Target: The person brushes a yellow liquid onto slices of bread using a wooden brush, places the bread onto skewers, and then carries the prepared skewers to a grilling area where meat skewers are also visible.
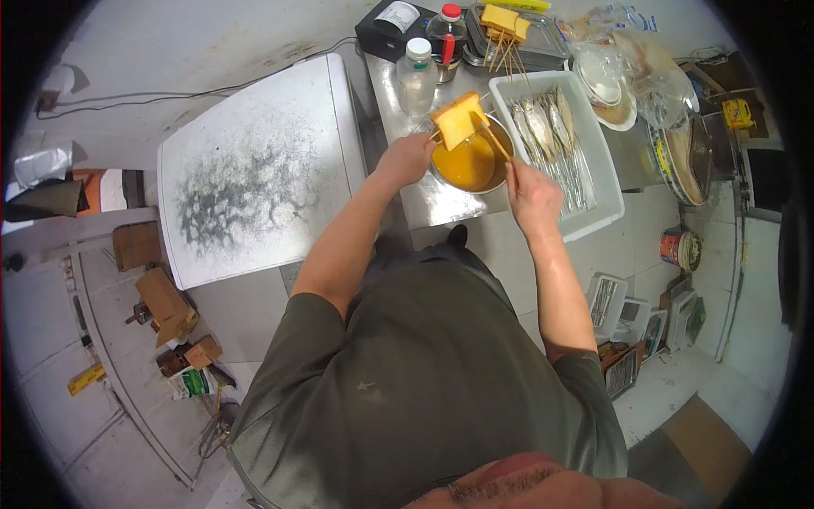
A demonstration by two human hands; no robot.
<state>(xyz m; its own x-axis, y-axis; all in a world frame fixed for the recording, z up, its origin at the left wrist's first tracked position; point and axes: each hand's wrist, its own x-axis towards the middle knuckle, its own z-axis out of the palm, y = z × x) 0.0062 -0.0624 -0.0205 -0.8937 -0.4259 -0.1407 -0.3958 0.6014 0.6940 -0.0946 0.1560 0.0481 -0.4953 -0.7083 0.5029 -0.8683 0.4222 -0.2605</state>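
Note:
My left hand (407, 160) grips a skewer that runs through a yellow-coated slice of bread (458, 124), held above a round metal pot (507, 143). In the pot is an orange-yellow liquid (465, 167). My right hand (535, 194) holds a thin brush (497, 141), its tip against the face of the bread. Right of the pot, a white plastic tub (613, 184) holds skewered fish (540, 124). Behind it, more skewered bread slices (507, 24) lie on stacked metal trays (548, 43).
A clear bottle with a white cap (417, 79) and a dark bottle with a red cap (446, 32) stand behind the pot. A scuffed white lid or tabletop (254, 153) is at my left. Bowls (598, 79) and plastic bags (642, 63) lie beyond the tub.

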